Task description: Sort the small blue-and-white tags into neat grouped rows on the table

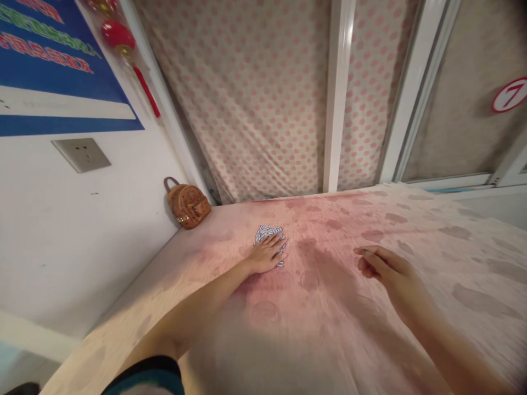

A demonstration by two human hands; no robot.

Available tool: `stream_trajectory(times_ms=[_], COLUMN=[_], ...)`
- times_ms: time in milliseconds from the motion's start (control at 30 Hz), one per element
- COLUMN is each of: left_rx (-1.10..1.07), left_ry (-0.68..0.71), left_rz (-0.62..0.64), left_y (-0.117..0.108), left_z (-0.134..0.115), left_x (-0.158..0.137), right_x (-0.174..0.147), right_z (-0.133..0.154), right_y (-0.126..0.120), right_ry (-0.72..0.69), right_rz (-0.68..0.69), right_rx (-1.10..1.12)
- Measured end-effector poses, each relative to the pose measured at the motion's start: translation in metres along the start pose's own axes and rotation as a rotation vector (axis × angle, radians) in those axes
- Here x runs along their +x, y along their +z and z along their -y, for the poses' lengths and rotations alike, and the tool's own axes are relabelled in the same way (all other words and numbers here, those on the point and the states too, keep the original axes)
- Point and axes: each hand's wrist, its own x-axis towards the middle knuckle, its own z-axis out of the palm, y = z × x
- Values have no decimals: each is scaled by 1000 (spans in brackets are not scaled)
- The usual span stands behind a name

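My left hand (265,254) lies flat with its fingers spread over a small blue-and-white patterned pile (263,232) on the bed-like pink surface (272,312). The pile looks like many little pieces, but its kind is too small to tell, and the palm and fingers hide part of it. To the right, my right hand (381,263) hovers above the surface with thumb and index finger pinched together. Whatever may be between those fingertips cannot be made out. A shadow of that hand and arm falls on the cloth to its left.
A small brown backpack (189,206) leans against the wall at the far left corner. Behind the surface hang dotted curtains (263,109) beside a white window frame (338,99). On the left wall are a socket (82,154) and a red hanging ornament (118,36).
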Motion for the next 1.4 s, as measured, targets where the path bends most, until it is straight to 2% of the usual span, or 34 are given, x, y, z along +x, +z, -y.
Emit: stream_trajectory(times_ms=[133,300,433,533,600,700,833,933,1000,1100,1267,1400], left_rx=[53,149,151,111,88,80,99,132,145,162,178,157], left_ry=[-1,-19,-92,-137,-198,-305,-416,-479,-451,-310,-135,-33], left_rz=[32,67,33,-64,-158,-228,-173,-133,-113,-43,86,130], left_y=[7,19,24,21,15,2,-14,-13,-10,-4,-1,4], left_z=[-49,-98,-117,-110,-91,-46,12,33,37,35,16,-14], left_x=[-43,-104,-139,-147,-141,-115,-51,-4,16,28,14,0], right_x=[-8,-15,-18,-18,-14,-4,13,22,26,29,32,33], right_z=[6,8,4,-1,-5,-14,-35,-50,-54,-54,-56,-62], right_y=[6,11,14,18,20,20,14,4,-1,-5,-3,-2], right_ry=[6,-60,-50,-34,-26,-35,-80,-105,-105,-62,-58,-57], right_rz=[111,230,269,293,286,232,148,110,55,-17,-14,47], right_rx=[101,157,195,182,154,103,-49,-180,-273,-351,-349,-377])
